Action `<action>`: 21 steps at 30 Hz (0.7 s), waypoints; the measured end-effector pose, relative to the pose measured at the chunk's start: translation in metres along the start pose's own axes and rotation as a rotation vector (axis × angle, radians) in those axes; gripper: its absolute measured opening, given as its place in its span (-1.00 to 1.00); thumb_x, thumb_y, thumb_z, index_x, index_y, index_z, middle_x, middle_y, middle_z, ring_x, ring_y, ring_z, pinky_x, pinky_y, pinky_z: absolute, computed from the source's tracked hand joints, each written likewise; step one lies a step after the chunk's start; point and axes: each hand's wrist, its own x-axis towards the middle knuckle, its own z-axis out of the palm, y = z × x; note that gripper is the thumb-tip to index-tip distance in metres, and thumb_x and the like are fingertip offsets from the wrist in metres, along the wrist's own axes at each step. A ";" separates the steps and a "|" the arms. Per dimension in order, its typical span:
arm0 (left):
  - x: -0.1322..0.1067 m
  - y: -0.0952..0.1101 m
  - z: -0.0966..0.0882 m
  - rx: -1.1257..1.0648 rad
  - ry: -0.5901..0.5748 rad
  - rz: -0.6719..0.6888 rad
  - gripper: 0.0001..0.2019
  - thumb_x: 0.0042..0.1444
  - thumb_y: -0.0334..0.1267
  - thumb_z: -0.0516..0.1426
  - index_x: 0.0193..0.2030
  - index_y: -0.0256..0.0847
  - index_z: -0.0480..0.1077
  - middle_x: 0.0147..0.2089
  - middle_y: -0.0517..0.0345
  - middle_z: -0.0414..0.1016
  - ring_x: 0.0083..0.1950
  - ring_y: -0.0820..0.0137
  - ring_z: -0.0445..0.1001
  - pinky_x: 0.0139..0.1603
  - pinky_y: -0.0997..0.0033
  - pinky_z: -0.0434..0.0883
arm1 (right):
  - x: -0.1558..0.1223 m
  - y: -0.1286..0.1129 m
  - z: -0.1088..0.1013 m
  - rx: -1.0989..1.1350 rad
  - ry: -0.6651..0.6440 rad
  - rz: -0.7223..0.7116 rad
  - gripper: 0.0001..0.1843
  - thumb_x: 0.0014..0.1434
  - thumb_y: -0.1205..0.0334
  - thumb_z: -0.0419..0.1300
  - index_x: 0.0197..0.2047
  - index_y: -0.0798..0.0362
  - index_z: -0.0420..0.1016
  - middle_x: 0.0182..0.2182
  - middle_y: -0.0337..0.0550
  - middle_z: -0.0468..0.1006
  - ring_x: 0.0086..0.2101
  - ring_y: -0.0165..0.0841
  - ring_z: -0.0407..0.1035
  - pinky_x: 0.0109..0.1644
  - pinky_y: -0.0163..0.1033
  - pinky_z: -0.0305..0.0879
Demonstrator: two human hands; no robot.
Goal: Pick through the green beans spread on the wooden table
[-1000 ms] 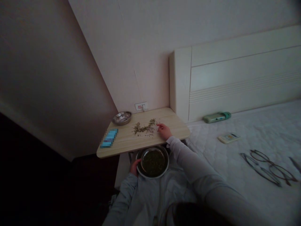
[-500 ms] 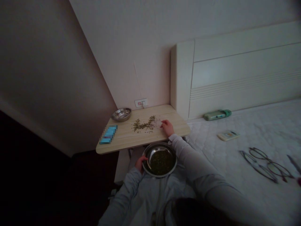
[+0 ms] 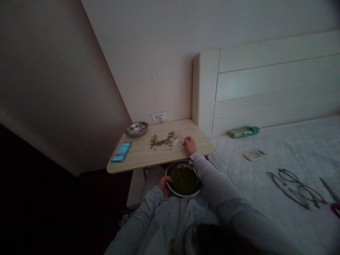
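Note:
My left hand (image 3: pixel 164 183) grips the rim of a steel bowl (image 3: pixel 184 180) of small green grains, held just below the front edge of a light wooden bedside table (image 3: pixel 148 158). My right hand (image 3: pixel 189 144) rests on the table top with curled fingers beside a small pale thing (image 3: pixel 178 142) that I cannot make out. A scatter of the green grains (image 3: pixel 162 140) lies on the table just left of that hand.
An empty steel bowl (image 3: pixel 136 129) stands at the table's back left, a blue phone (image 3: pixel 121 152) near its left front. A wall socket (image 3: pixel 158 116) is behind. On the bed to the right lie a green case (image 3: pixel 243 131), a small remote (image 3: pixel 255 154) and spectacles (image 3: pixel 294 187).
The bowl in my left hand has shifted right, closer under the table edge. My right hand has moved slightly right, and a pale thing now shows at its fingertips.

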 end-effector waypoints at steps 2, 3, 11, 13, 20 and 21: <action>0.004 0.001 0.001 -0.007 0.002 -0.005 -0.56 -0.45 -0.51 -0.05 -0.30 -0.41 0.36 -0.45 -0.04 0.50 -0.28 0.19 0.44 -0.20 0.15 0.31 | 0.001 0.002 -0.001 0.010 -0.017 0.011 -0.79 -0.11 0.24 -0.18 -0.46 0.09 0.21 -0.64 -0.26 0.29 -0.51 -0.44 0.22 -0.36 -0.38 0.14; 0.005 0.001 0.000 -0.012 0.010 -0.007 -0.58 -0.43 -0.50 -0.04 -0.30 -0.41 0.36 -0.45 -0.04 0.50 -0.28 0.19 0.45 -0.20 0.15 0.31 | 0.002 0.002 -0.001 0.014 -0.023 0.013 -0.78 -0.10 0.24 -0.19 -0.45 0.09 0.22 -0.64 -0.26 0.29 -0.52 -0.44 0.21 -0.35 -0.37 0.15; 0.007 0.012 -0.017 -0.079 0.195 0.164 -0.82 -0.24 -0.36 0.00 -0.48 -0.36 0.38 -0.64 0.00 0.44 -0.40 0.22 0.46 -0.30 0.23 0.35 | -0.005 -0.004 0.003 -0.097 -0.061 -0.096 -0.83 -0.10 0.25 -0.11 -0.44 0.10 0.24 -0.52 -0.21 0.33 -0.45 -0.44 0.20 -0.30 -0.35 0.13; 0.004 0.014 -0.020 -0.085 0.259 0.225 -0.84 -0.22 -0.37 -0.01 -0.52 -0.35 0.38 -0.70 0.04 0.40 -0.42 0.23 0.46 -0.32 0.26 0.36 | -0.006 -0.005 0.005 -0.151 -0.055 -0.129 -0.86 -0.10 0.26 -0.10 -0.48 0.10 0.22 -0.52 -0.20 0.32 -0.45 -0.43 0.18 -0.31 -0.34 0.11; -0.010 0.015 -0.022 -0.165 0.247 0.304 -0.80 -0.23 -0.46 -0.01 -0.46 -0.36 0.41 -0.66 0.05 0.43 -0.38 0.22 0.47 -0.30 0.23 0.37 | -0.004 -0.003 0.009 -0.197 -0.016 -0.154 -0.93 -0.11 0.32 -0.07 -0.51 0.09 0.19 -0.54 -0.23 0.27 -0.46 -0.44 0.14 -0.33 -0.32 0.09; -0.011 0.015 -0.023 -0.183 0.243 0.304 -0.79 -0.23 -0.46 -0.01 -0.45 -0.37 0.41 -0.66 0.04 0.44 -0.37 0.22 0.47 -0.29 0.23 0.37 | -0.004 -0.003 0.009 -0.191 -0.033 -0.158 -0.94 -0.11 0.31 -0.06 -0.51 0.09 0.19 -0.55 -0.24 0.27 -0.47 -0.44 0.14 -0.33 -0.32 0.09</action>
